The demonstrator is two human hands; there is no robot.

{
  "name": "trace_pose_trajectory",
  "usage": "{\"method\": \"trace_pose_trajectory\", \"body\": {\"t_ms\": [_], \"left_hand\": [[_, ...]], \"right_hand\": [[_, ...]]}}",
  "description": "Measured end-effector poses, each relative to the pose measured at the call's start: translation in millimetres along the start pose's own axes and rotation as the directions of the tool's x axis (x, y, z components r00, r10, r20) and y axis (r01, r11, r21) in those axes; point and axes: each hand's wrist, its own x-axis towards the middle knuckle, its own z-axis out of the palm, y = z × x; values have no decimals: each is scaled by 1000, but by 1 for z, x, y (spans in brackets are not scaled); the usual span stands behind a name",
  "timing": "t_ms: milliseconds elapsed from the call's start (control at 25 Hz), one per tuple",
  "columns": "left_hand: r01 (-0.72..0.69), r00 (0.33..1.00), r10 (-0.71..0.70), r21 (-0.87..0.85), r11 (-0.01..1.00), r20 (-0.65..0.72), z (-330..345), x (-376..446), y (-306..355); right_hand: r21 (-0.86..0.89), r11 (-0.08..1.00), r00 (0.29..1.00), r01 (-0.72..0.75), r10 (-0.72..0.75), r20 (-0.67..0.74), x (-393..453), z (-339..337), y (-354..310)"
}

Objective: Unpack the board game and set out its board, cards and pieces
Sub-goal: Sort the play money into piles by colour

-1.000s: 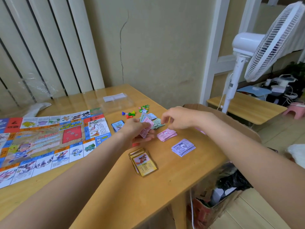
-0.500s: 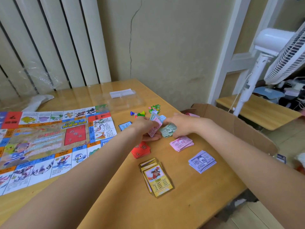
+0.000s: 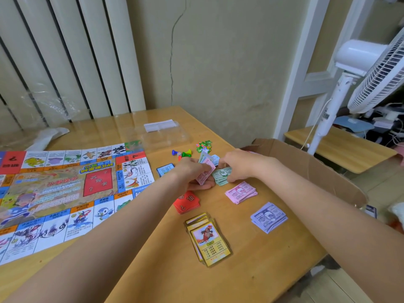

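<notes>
1. One game board (image 3: 65, 189) lies flat at far left of table (image 3: 153, 270), unfolded, long axis running left-right; both hands are off its right edge.
2. One blue card stack (image 3: 165, 169) sits just right of board edge, beside L wrist.
3. One red card stack (image 3: 187, 202) lies below L hand; one yellow creature-card stack (image 3: 208, 239) nearer the camera, fanned a bit, long axis roughly toward the camera.
4. L hand (image 3: 192, 173) grips a mixed wad of play-money bills (image 3: 204, 170), pink note on top, green-ish ones behind; fingers curled under, thumb over. Count of bills in wad: can't tell.
5. Pawns (image 3: 182, 153): blue, green and a red tip show, so approx 3, plus one small die. One heap of green/red tokens (image 3: 203, 146) just beyond, uncounted.
6. Key relation: green bill pile (image 3: 222, 176) lies directly right of L-hand wad, nearly touching, between the two hands. R hand (image 3: 237, 165) is on it, fingers curled down pinching its top/edge. R hand nearer; next bill likely goes L wad → R, short sideways pass.
7. Sorted piles right of that: one pink (image 3: 240, 192), one purple (image 3: 268, 217), well apart, both angled. So 3 money piles out, plus light-blue notes (image 3: 216, 159) peeking behind the hands.
8. One cardboard box (image 3: 317, 171) at table's right edge, open; one clear plastic tray (image 3: 164, 136) at back.
</notes>
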Motion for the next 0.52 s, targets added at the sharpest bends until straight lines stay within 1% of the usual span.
{"method": "trace_pose_trajectory", "body": {"t_ms": [80,120,200,240,280,320,360,400,440,520], "left_hand": [[-24,1000,24,-17,1000,-4,-2,0,-1],[-49,999,49,-39,998,-3,-4,0,-2],[-103,994,106,-109,989,18,-9,-2,-3],[-122,991,128,-142,982,33,-11,-4,-4],[-135,988,145,-164,977,45,-13,-6,-5],[-146,986,157,-175,974,51,-15,-8,-5],[-157,984,168,-181,971,51,-16,-9,-5],[-166,983,178,-187,968,49,-18,-11,-4],[-173,981,186,-192,966,51,-20,-12,-3],[-179,977,198,-193,965,83,-24,-17,0]], "right_hand": [[8,1000,1000,-2,2,4,-2,-3,1],[27,1000,1000,6,-5,-21,-4,-6,1],[131,991,988,40,-19,-154,-5,-14,-1],[230,971,972,63,-8,-237,-6,-17,-2],[366,926,957,89,22,-289,-6,-20,-5],[512,851,956,113,49,-291,-6,-23,-9],[629,767,964,128,54,-262,-6,-25,-14],[700,701,972,136,42,-231,-7,-25,-18],[735,664,976,141,32,-216,-7,-25,-21],[765,628,974,147,41,-221,-8,-24,-24]]}}
